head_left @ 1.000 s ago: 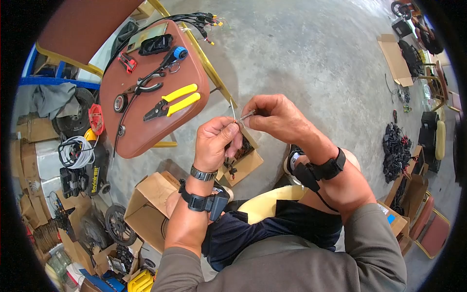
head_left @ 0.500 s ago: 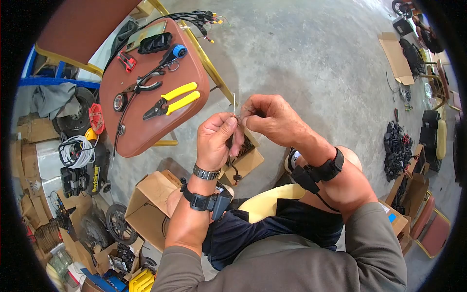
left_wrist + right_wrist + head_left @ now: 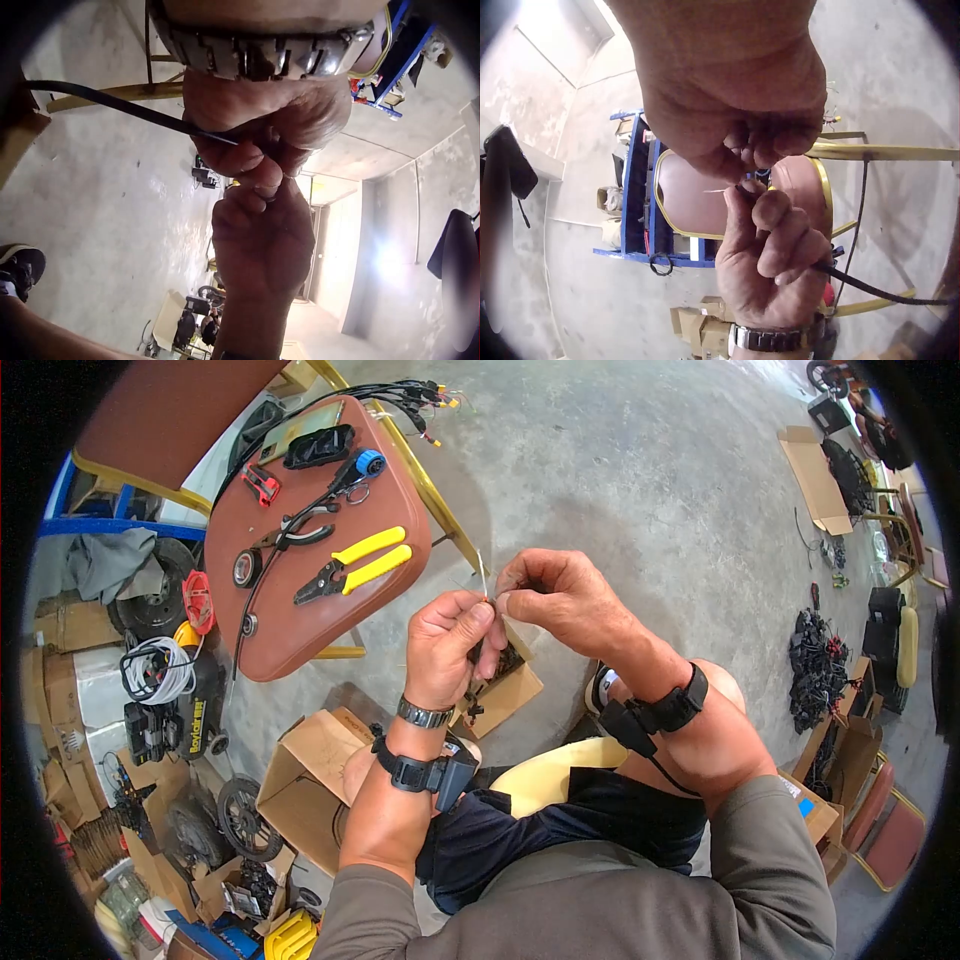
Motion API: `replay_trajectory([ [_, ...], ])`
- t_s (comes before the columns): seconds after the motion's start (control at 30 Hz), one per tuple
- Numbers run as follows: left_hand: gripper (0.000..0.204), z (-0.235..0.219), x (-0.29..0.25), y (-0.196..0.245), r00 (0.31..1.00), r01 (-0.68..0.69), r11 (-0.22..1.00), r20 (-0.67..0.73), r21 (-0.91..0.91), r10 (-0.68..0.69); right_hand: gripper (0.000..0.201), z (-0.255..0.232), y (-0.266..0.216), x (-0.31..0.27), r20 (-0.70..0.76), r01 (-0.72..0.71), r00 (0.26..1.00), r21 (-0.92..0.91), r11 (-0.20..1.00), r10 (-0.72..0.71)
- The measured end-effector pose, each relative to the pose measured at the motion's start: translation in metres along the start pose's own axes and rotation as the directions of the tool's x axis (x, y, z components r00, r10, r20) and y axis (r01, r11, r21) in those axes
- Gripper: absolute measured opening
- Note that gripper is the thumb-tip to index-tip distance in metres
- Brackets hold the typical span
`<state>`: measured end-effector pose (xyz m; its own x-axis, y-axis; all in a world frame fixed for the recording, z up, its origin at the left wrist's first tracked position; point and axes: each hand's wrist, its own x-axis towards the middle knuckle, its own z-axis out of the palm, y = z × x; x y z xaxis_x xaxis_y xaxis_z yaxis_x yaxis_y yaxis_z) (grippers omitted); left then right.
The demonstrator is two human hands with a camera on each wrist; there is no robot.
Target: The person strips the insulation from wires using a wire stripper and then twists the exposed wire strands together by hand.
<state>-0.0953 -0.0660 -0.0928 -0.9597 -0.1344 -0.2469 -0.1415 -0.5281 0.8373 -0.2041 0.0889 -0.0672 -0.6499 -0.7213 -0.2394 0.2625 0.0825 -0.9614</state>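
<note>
My left hand [image 3: 445, 650] grips a black cable [image 3: 112, 109] between thumb and curled fingers. In the left wrist view the cable trails away from the palm to the left. A thin white wire [image 3: 482, 572] stands up from the cable end at the left fingertips. My right hand [image 3: 560, 598] is curled, with thumb and forefinger pinching at that same cable end, right against the left fingertips. What the right fingers pinch is mostly hidden; it looks like a short wire. In the right wrist view, the left hand [image 3: 776, 255] has the cable running out below its fingers.
On a brown chair seat [image 3: 290, 600] lie yellow-handled wire strippers [image 3: 360, 565], black-handled pliers [image 3: 300, 535], a roll of tape [image 3: 247, 570] and a blue-ended cable [image 3: 369, 464]. An open carton [image 3: 505, 695] stands below my hands, another box [image 3: 310, 780] near my left leg.
The right fingertips, earlier a little apart with a grey wire end showing, have closed in beside the left fingertips. The white wire now stands more upright. The left hand has barely moved.
</note>
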Motion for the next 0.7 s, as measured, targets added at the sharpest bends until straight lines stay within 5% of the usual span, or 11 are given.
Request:
replay_trajectory([
  [0.4,0.015,0.002,-0.005,-0.002,0.999,-0.035,0.999,0.018,0.029,0.035,0.012,-0.001,-0.015,-0.002,0.055,-0.092,0.994,-0.129,0.987,0.099],
  [0.5,0.014,-0.005,-0.005,-0.002,0.997,-0.065,0.987,-0.034,0.149,0.07,0.014,-0.002,-0.022,-0.001,0.061,-0.029,0.997,-0.392,0.92,0.057],
  [0.53,0.014,-0.003,-0.008,-0.001,0.997,-0.031,0.983,-0.07,0.178,0.044,0.017,-0.005,-0.006,0.002,0.094,0.068,0.995,-0.354,0.933,-0.037],
  [0.6,0.015,-0.003,-0.008,0.001,0.995,-0.095,0.973,0.008,0.208,0.096,0.017,-0.001,-0.015,-0.005,0.071,-0.029,0.996,-0.287,0.957,0.052],
  [0.7,0.014,-0.002,-0.008,0.0,0.997,-0.031,0.985,-0.058,0.172,0.041,0.016,-0.005,-0.002,0.0,0.086,0.051,0.996,-0.248,0.967,-0.03],
])
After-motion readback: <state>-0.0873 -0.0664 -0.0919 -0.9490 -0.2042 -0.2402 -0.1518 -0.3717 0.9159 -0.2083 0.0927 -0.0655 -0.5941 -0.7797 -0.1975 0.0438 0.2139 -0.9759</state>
